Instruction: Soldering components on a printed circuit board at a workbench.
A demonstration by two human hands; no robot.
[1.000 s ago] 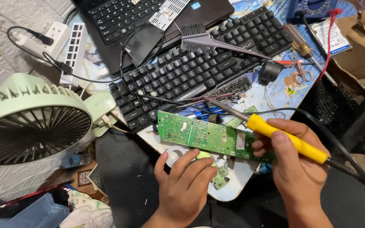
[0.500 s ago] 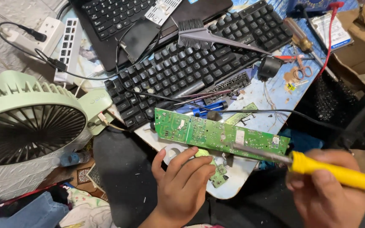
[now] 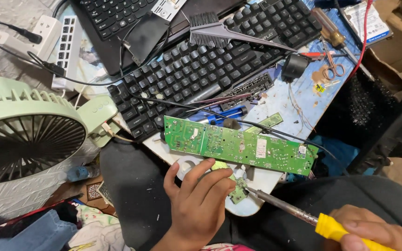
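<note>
A: Left to right. A green fan point(image 3: 26, 135) stands at the left edge, a power strip point(image 3: 68, 46) behind it. A black keyboard point(image 3: 210, 65) lies across the bench point(image 3: 284, 97), a brush point(image 3: 231, 33) on top of it. Scissors point(image 3: 333, 69) and a screwdriver point(image 3: 329, 28) lie at the far right.

B: And the work itself?

A: A long board point(image 3: 238, 146) sits at the bench's near edge, track side up. Below it the left hand point(image 3: 201, 204) pinches a small board point(image 3: 238, 189) between thumb and fingers, next to a white tape ring point(image 3: 189, 165). The right hand point(image 3: 373, 230) is closed round the yellow grip of a soldering iron point(image 3: 284, 209); its tip touches or nearly touches the small board. I cannot tell which.

B: How to do it well?

A: In my judgement: brace the small board firmly, keep the fingers clear of the hot tip, and lay the tip flat on the joint, not on the bare laminate. The black cable point(image 3: 275, 132) crossing the long board should stay out of the iron's way.

B: Changes since the earlier frames?

A: One second ago the iron lay over the long board's right end. Half a second ago it pointed at that board's lower edge. Now it sits lower, aimed at the small board. The left hand has barely shifted.
</note>
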